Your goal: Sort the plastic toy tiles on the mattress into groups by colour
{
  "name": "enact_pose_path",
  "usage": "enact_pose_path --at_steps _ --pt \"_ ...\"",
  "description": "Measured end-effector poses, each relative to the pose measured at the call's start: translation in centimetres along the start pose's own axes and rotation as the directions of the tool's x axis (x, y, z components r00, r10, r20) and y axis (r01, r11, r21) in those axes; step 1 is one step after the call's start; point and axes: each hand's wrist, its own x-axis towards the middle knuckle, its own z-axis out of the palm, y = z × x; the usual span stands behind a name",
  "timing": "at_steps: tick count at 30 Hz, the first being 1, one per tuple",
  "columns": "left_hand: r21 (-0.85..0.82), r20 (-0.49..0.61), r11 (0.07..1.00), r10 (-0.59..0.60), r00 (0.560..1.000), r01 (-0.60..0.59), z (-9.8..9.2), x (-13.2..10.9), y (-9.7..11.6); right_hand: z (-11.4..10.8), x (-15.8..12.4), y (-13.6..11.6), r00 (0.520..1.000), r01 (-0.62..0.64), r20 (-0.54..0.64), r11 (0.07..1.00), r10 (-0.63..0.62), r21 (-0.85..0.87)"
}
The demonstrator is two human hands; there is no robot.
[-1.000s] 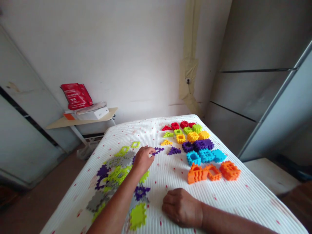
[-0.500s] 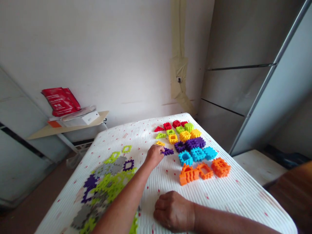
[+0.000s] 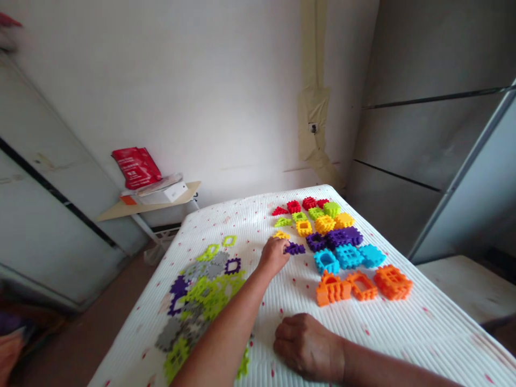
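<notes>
My left hand (image 3: pixel 275 255) reaches across the padded white surface with its fingers closed at the left end of a purple toothed building block (image 3: pixel 295 248). The fingertips are partly hidden. Just behind that hand lies a small yellow block (image 3: pixel 281 235). My right hand (image 3: pixel 303 344) rests in a loose fist nearer to me, with no object showing in it. Beyond and to the right, toothed blocks are grouped in rows by colour: red (image 3: pixel 293 206), lime green (image 3: pixel 332 209), yellow (image 3: pixel 324 224), purple (image 3: pixel 344 236), light blue (image 3: pixel 349 256) and orange (image 3: pixel 393 282).
Left of my left arm, flat lime (image 3: pixel 229 241), grey (image 3: pixel 169 334) and purple (image 3: pixel 233 265) pieces lie in a loose heap. A small shelf (image 3: pixel 189 198) carries a red packet (image 3: pixel 136 167) and a white box (image 3: pixel 174 192). Grey cabinet panels (image 3: pixel 403 134) stand at the right.
The view has swung left, so everything appears further right. Both hands keep nearly the same places on the padded surface, my left hand still at the purple block.
</notes>
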Motion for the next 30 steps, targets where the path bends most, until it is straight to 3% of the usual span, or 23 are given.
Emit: enact_pose_path --at_steps 3,7,12,17,24,27,30 --pt "0.053 0.004 0.998 -0.047 0.999 0.047 -1.1 -0.6 -0.3 -0.3 0.1 -0.1 1.0 -0.01 -0.001 1.0 0.01 0.021" --pt "0.167 0.03 0.971 -0.178 0.984 0.17 -4.6 -2.7 -2.7 -0.8 0.2 -0.2 1.0 -0.015 -0.007 0.999 0.015 0.047" --pt "0.337 0.052 0.867 -0.405 0.913 0.366 -8.5 -5.7 -6.7 -1.0 0.4 -0.2 1.0 -0.019 0.016 0.999 0.018 0.046" --pt "0.402 0.086 0.819 -0.48 0.873 0.41 -8.2 -6.4 -7.7 -0.7 0.4 0.0 0.999 -0.007 0.035 1.0 0.008 -0.014" --pt "0.417 0.111 0.817 -0.48 0.87 0.398 -7.7 -5.8 -6.8 -0.7 0.5 0.2 0.998 0.008 0.07 0.997 -0.003 -0.074" --pt "0.328 0.065 0.846 -0.464 0.883 0.421 -8.4 -5.9 -6.6 -0.5 0.6 0.2 0.999 0.01 0.052 0.997 -0.006 -0.076" --pt "-0.056 0.006 0.907 -0.419 0.908 0.418 -9.2 -6.4 -6.6 -0.3 0.5 0.3 0.999 0.011 0.043 0.997 -0.008 -0.083"
